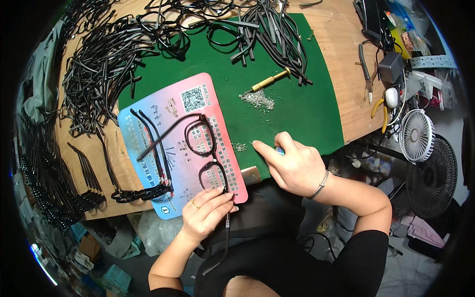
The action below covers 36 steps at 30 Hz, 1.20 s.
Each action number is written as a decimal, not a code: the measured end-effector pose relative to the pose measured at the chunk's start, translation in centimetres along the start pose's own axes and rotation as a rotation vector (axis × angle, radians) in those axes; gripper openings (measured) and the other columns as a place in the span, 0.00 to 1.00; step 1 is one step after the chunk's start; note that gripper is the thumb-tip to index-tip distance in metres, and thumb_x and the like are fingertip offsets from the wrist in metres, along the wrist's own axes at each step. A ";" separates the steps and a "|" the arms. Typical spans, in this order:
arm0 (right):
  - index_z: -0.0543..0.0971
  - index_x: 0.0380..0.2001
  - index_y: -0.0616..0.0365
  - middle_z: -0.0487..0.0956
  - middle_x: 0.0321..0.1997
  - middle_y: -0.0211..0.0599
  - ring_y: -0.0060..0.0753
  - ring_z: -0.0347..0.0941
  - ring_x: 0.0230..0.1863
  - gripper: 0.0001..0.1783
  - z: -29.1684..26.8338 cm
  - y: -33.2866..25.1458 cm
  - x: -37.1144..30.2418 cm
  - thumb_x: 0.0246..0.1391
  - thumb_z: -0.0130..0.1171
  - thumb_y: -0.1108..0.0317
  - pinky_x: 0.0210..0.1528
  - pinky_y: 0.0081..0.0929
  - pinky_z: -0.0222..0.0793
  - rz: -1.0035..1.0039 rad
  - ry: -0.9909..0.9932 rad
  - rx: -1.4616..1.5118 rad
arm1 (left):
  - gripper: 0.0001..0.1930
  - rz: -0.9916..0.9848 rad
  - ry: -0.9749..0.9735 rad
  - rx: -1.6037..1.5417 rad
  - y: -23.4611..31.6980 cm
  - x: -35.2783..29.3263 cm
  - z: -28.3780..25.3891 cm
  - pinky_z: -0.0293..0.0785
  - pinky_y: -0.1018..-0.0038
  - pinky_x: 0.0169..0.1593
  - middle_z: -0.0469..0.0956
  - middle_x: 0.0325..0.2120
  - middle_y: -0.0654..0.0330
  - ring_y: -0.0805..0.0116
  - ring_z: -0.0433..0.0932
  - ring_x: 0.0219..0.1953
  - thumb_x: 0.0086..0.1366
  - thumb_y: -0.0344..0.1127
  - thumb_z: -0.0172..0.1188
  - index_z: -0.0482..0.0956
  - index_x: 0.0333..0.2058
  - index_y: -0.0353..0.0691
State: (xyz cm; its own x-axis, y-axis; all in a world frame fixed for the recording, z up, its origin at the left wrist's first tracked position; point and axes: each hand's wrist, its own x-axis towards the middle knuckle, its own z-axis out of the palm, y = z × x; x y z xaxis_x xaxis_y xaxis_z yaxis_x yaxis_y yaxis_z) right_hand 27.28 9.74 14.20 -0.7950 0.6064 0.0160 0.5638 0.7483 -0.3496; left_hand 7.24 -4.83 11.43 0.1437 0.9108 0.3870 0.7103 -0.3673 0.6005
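My left hand [204,214] is closed on a black eyeglass frame [214,160], gripping it near one hinge. One temple of the frame lies across a pink-and-blue printed pad [132,143]; the other hangs below my fingers. My right hand [297,168] is curled around a small blue object [280,150], mostly hidden by the fingers, so its kind does not show. My right index fingertip touches the green mat [297,119] just beside some tiny silver screws [240,147]. A second black eyeglass frame [141,194] rests at the pad's left edge.
A heap of tiny clear-silver parts [260,100] sits on the mat by a brass screwdriver [269,80]. Piles of black temples [101,69] lie at the far left, more temples [282,39] at the back. Pliers [380,115] and a white fan [416,134] are at the right.
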 end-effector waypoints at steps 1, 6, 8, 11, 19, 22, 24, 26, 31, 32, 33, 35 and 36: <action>0.74 0.47 0.50 0.66 0.32 0.37 0.30 0.68 0.20 0.26 0.1 0.0 -0.1 0.38 0.60 0.70 0.18 0.25 0.68 0.005 -0.001 -0.005 | 0.11 0.002 0.023 0.028 -0.2 0.0 0.3 0.77 0.69 0.42 0.80 0.31 0.62 0.64 0.80 0.37 0.43 0.32 0.70 0.80 0.27 0.42; 0.73 0.50 0.49 0.66 0.30 0.36 0.30 0.67 0.18 0.28 0.3 -0.4 0.0 0.39 0.58 0.70 0.17 0.25 0.67 -0.018 0.006 -0.060 | 0.12 -0.064 0.129 0.047 -0.4 0.5 1.0 0.78 0.69 0.41 0.79 0.27 0.60 0.63 0.80 0.34 0.42 0.29 0.70 0.81 0.29 0.40; 0.73 0.51 0.48 0.66 0.29 0.36 0.30 0.66 0.18 0.28 0.6 -0.4 -0.1 0.40 0.57 0.70 0.17 0.24 0.68 -0.031 0.006 -0.105 | 0.12 -0.073 0.145 0.051 -0.5 1.0 1.1 0.78 0.69 0.41 0.79 0.26 0.60 0.62 0.80 0.34 0.43 0.28 0.70 0.81 0.29 0.39; 0.74 0.49 0.48 0.66 0.29 0.37 0.30 0.67 0.18 0.26 0.1 -0.4 0.3 0.42 0.56 0.71 0.17 0.24 0.68 0.004 -0.038 -0.047 | 0.14 -0.114 0.105 0.021 -0.5 1.0 1.0 0.77 0.66 0.42 0.80 0.25 0.59 0.60 0.81 0.33 0.43 0.27 0.72 0.76 0.28 0.38; 0.75 0.46 0.51 0.68 0.30 0.41 0.37 0.74 0.22 0.18 -0.8 -0.1 -1.1 0.48 0.56 0.69 0.23 0.31 0.73 0.034 -0.159 0.325 | 0.12 -0.190 0.033 -0.061 -0.4 1.9 0.2 0.74 0.60 0.48 0.80 0.28 0.58 0.59 0.80 0.36 0.43 0.24 0.70 0.76 0.27 0.37; 0.76 0.45 0.52 0.68 0.30 0.41 0.35 0.75 0.24 0.18 -0.5 0.3 -1.2 0.48 0.56 0.70 0.22 0.29 0.73 0.011 -0.108 0.334 | 0.11 -0.194 0.029 -0.054 -0.4 1.6 0.3 0.73 0.60 0.48 0.80 0.28 0.58 0.60 0.80 0.36 0.44 0.24 0.70 0.76 0.26 0.37; 0.76 0.45 0.52 0.68 0.30 0.41 0.35 0.75 0.23 0.18 -0.5 0.3 -1.3 0.47 0.57 0.70 0.22 0.28 0.73 0.022 -0.110 0.339 | 0.11 -0.217 0.021 -0.054 -0.3 1.6 0.4 0.73 0.60 0.48 0.80 0.27 0.58 0.60 0.80 0.35 0.44 0.25 0.70 0.76 0.25 0.37; 0.76 0.45 0.52 0.68 0.30 0.40 0.34 0.75 0.23 0.18 -0.4 0.3 -1.2 0.47 0.57 0.70 0.21 0.27 0.73 0.015 -0.100 0.334 | 0.11 -0.216 0.029 -0.057 -0.3 1.7 0.6 0.72 0.60 0.48 0.80 0.27 0.59 0.60 0.79 0.34 0.43 0.26 0.71 0.77 0.25 0.38; 0.76 0.43 0.49 0.68 0.28 0.39 0.33 0.73 0.18 0.18 -0.4 0.6 -1.0 0.46 0.57 0.70 0.19 0.26 0.72 -0.076 -0.119 0.323 | 0.11 -0.138 0.076 0.061 -0.7 2.1 0.8 0.74 0.64 0.44 0.79 0.27 0.61 0.63 0.78 0.32 0.41 0.33 0.72 0.78 0.24 0.41; 0.76 0.43 0.49 0.68 0.28 0.39 0.33 0.73 0.18 0.17 -0.5 0.5 -0.8 0.46 0.56 0.70 0.19 0.26 0.71 -0.117 -0.138 0.328 | 0.11 -0.132 0.060 0.059 -0.9 2.0 0.7 0.74 0.64 0.45 0.79 0.27 0.61 0.63 0.78 0.32 0.41 0.33 0.72 0.78 0.24 0.41; 0.75 0.43 0.48 0.68 0.28 0.39 0.33 0.72 0.17 0.17 -0.6 0.2 -0.6 0.46 0.56 0.70 0.18 0.25 0.71 -0.157 -0.159 0.331 | 0.12 -0.127 0.047 0.055 -1.1 1.9 0.6 0.74 0.63 0.45 0.79 0.28 0.61 0.62 0.78 0.33 0.41 0.33 0.72 0.78 0.24 0.41; 0.74 0.42 0.49 0.69 0.28 0.39 0.34 0.72 0.16 0.16 -0.7 -0.7 -0.2 0.46 0.55 0.70 0.17 0.26 0.70 -0.202 -0.158 0.388 | 0.11 -0.133 0.052 0.037 -1.1 1.7 0.6 0.73 0.63 0.47 0.79 0.28 0.61 0.62 0.79 0.35 0.42 0.32 0.72 0.78 0.25 0.42; 0.74 0.42 0.49 0.69 0.28 0.40 0.35 0.72 0.16 0.16 -0.3 -1.2 0.2 0.45 0.55 0.70 0.18 0.27 0.70 -0.212 -0.162 0.405 | 0.11 -0.132 0.050 0.028 -1.3 1.6 0.6 0.73 0.63 0.48 0.80 0.28 0.61 0.62 0.79 0.36 0.42 0.31 0.72 0.78 0.25 0.42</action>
State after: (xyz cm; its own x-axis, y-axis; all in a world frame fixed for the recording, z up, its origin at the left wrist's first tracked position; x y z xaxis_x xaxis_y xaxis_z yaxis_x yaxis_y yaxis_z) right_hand 26.52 8.99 14.93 -0.9259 0.3778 -0.0084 0.2782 0.6664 -0.6918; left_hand 6.95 -2.82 10.85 0.0138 0.9400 0.3408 0.7395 -0.2390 0.6293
